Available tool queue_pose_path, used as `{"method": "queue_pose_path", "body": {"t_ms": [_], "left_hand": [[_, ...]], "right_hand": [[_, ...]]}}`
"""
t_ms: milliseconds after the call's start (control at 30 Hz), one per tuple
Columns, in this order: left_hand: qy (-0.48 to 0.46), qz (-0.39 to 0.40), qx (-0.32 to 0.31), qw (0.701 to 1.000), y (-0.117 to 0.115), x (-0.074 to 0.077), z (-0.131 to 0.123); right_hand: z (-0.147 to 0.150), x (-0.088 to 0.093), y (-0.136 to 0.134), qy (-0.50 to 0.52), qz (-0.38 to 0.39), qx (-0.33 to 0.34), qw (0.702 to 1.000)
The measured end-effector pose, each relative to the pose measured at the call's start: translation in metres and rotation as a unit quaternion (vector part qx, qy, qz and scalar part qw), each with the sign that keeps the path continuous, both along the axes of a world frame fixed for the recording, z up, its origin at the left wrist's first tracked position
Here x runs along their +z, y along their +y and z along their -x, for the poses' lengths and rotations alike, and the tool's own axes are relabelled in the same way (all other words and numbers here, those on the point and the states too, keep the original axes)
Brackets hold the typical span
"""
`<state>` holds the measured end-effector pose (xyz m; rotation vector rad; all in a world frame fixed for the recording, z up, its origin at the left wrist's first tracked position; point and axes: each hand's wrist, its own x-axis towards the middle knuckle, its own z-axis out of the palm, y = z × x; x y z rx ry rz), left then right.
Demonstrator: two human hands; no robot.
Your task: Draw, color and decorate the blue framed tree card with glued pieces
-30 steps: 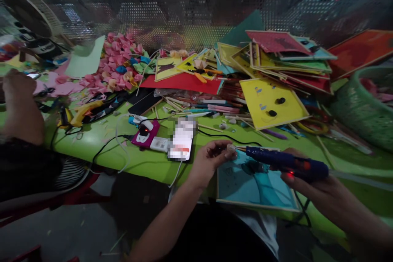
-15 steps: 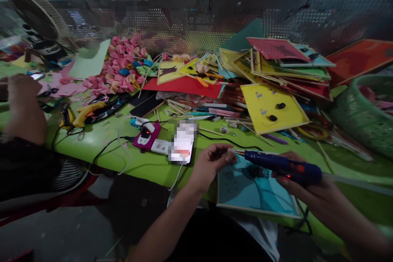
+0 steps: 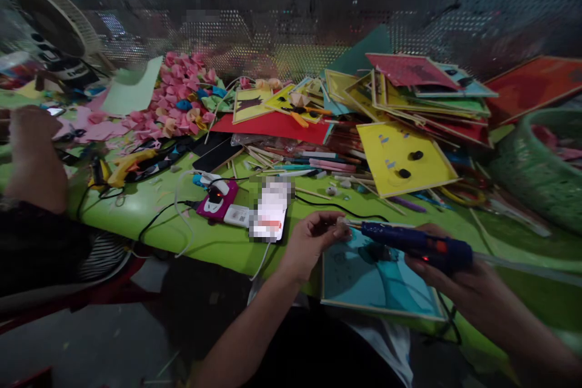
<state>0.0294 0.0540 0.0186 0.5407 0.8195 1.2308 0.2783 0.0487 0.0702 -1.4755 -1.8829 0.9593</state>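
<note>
My right hand (image 3: 448, 270) is wrapped round a dark blue hot glue gun (image 3: 411, 242) with a red light lit and a clear glue stick (image 3: 522, 265) sticking out of its back. Its nozzle points left and meets a small pale piece (image 3: 342, 224) pinched between the fingertips of my left hand (image 3: 318, 235). What that piece is, I cannot make out. Below both hands lies a blue framed picture (image 3: 354, 282) at the table's front edge, with a dark shape on it partly under the glue gun.
A phone (image 3: 270, 212) and a purple power strip (image 3: 220, 200) with cables lie left of my hands. Yellow (image 3: 404, 157) and other framed pictures pile up behind, beside a green basket (image 3: 541, 170). Pink folded papers (image 3: 182, 91) heap at the back. Another person's arm (image 3: 36, 157) rests far left.
Almost nothing differs. The glue gun and my right hand have shifted very slightly left, and the nozzle stays at the small pale piece.
</note>
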Motion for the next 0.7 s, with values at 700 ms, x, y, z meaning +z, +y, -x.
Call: {"method": "queue_pose_path", "body": {"t_ms": [700], "left_hand": [[0.001, 0.003, 0.002, 1.000, -0.0001, -0.0020, 0.0005]], "right_hand": [[0.0039, -0.0008, 0.0031, 0.000, -0.016, 0.018, 1.000]]}}
